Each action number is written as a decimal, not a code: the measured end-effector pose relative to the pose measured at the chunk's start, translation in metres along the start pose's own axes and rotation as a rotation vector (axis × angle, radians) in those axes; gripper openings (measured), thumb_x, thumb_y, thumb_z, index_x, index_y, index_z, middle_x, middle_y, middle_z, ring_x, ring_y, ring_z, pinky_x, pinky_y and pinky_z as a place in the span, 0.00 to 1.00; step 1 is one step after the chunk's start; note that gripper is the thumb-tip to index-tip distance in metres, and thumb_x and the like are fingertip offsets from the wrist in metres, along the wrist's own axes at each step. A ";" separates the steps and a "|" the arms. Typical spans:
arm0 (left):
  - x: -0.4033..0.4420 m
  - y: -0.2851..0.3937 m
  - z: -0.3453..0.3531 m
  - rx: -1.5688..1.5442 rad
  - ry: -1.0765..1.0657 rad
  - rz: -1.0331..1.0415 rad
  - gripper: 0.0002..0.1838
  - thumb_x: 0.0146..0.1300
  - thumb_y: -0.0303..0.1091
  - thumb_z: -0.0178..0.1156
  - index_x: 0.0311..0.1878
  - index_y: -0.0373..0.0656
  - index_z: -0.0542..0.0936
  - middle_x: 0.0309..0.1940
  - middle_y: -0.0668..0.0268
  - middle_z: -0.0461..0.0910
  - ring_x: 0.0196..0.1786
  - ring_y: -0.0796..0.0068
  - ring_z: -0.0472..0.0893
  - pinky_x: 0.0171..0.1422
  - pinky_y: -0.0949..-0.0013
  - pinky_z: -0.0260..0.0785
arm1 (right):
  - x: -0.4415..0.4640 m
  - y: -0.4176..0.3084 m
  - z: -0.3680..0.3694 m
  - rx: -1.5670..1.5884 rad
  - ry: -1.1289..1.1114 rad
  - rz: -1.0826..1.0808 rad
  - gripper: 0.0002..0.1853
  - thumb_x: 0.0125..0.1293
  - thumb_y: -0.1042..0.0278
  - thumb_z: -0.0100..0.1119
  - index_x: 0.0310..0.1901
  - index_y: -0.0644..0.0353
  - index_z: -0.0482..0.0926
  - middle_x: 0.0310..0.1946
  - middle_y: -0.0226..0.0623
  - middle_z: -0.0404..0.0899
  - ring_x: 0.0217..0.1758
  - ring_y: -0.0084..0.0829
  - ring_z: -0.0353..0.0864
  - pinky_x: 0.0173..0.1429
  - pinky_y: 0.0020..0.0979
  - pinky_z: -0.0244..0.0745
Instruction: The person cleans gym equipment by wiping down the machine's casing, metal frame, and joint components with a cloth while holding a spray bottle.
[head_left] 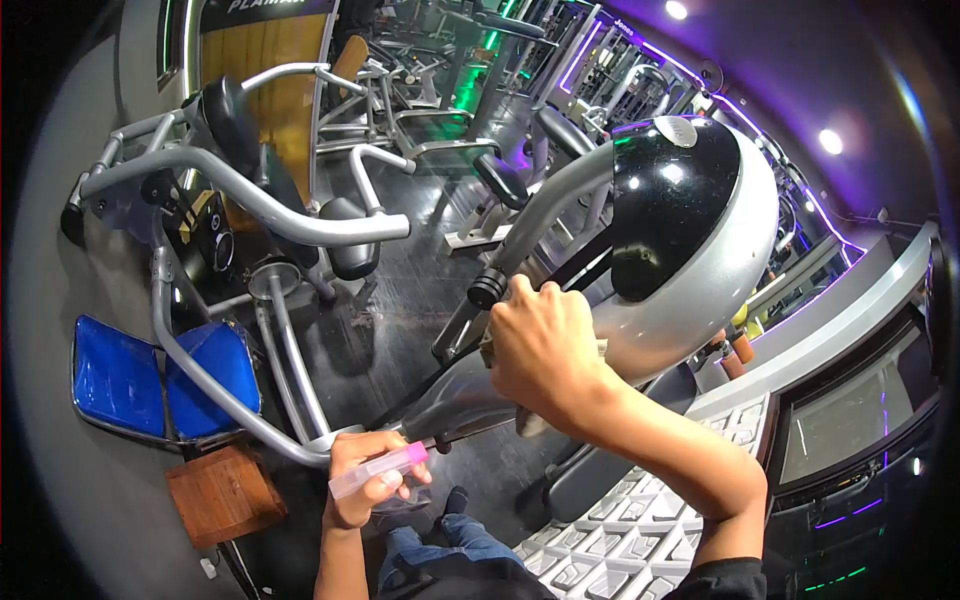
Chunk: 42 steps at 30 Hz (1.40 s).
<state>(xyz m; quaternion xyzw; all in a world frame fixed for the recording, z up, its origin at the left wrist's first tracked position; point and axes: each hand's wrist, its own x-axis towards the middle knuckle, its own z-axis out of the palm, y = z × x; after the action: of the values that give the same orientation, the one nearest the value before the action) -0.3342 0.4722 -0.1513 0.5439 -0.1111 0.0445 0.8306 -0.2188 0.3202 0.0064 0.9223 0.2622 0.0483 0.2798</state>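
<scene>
My left hand (365,478) is closed around a clear bottle with a pink top (382,470), low in the view, left of my legs. My right hand (545,345) is a fist at the silver machine's lower side, just below the black round end cap (487,288) of a tube. A bit of light-coloured material (532,424) shows beneath the right fist; most of it is hidden by the fingers. The machine's housing (690,210), glossy black and silver, rises to the right of that hand.
Silver curved bars of another machine (235,200) stand on the left. Beside them are a blue chair (118,375) and a brown wooden stool (225,495). White patterned panels (620,530) lie at lower right. More gym equipment stands in the background.
</scene>
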 end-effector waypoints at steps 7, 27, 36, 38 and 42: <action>-0.009 -0.006 -0.019 -0.021 0.074 -0.045 0.26 0.50 0.50 0.60 0.31 0.29 0.81 0.27 0.56 0.84 0.23 0.77 0.80 0.26 0.78 0.72 | -0.035 0.036 -0.049 0.113 0.023 0.176 0.10 0.49 0.66 0.67 0.32 0.62 0.84 0.42 0.42 0.79 0.46 0.38 0.82 0.43 0.37 0.78; 0.000 -0.026 -0.003 -0.056 0.173 -0.012 0.24 0.52 0.47 0.59 0.31 0.28 0.80 0.27 0.53 0.83 0.24 0.72 0.81 0.26 0.76 0.74 | -0.107 0.014 0.073 0.354 0.880 0.036 0.23 0.43 0.68 0.71 0.46 0.44 0.89 0.34 0.23 0.78 0.33 0.24 0.75 0.29 0.22 0.71; -0.002 -0.019 0.025 0.082 0.242 0.041 0.23 0.53 0.47 0.55 0.28 0.29 0.76 0.23 0.50 0.79 0.18 0.71 0.77 0.22 0.75 0.70 | -0.085 -0.051 0.178 0.778 1.179 0.233 0.22 0.38 0.63 0.77 0.42 0.33 0.89 0.32 0.20 0.73 0.37 0.28 0.76 0.32 0.26 0.76; -0.004 -0.017 0.036 0.122 0.247 0.056 0.23 0.53 0.46 0.54 0.28 0.29 0.76 0.23 0.50 0.79 0.18 0.71 0.77 0.23 0.74 0.70 | -0.080 -0.064 0.208 0.773 1.143 0.213 0.22 0.39 0.63 0.76 0.42 0.34 0.89 0.32 0.20 0.73 0.38 0.28 0.77 0.32 0.26 0.78; -0.010 -0.012 0.052 0.183 0.240 0.103 0.22 0.54 0.45 0.53 0.29 0.28 0.76 0.22 0.49 0.78 0.18 0.70 0.77 0.23 0.73 0.70 | -0.078 -0.047 0.211 0.903 1.250 0.186 0.22 0.40 0.63 0.75 0.42 0.38 0.89 0.33 0.22 0.76 0.37 0.29 0.77 0.31 0.28 0.75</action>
<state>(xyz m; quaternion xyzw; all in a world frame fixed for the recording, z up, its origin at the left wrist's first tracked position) -0.3482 0.4206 -0.1448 0.6015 -0.0342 0.1617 0.7816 -0.2574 0.2098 -0.1917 0.7667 0.2871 0.4713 -0.3281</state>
